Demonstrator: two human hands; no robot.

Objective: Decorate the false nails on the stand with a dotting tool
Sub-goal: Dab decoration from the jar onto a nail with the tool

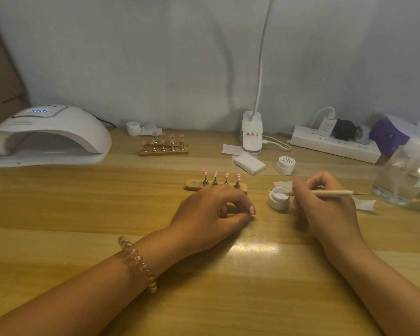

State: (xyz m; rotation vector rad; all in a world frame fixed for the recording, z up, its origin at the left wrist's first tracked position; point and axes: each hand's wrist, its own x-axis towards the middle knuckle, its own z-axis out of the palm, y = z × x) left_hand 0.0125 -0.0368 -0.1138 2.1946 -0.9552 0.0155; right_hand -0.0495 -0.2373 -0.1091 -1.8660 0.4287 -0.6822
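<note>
On the desk (83,202), the left hand (211,209) rests with fingers curled, its grip's contents hidden. The stand (216,187) sits at its 12 o'clock. The right hand (325,204), at 3 o'clock, pinches a dotting tool (330,193) over an open pot (277,200). Four false nails (215,174) show white dots.

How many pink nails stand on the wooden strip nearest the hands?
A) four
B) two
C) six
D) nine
A: four pink nails stand on metal holders on the near wooden strip, with one bare round spot at its left end.
</note>
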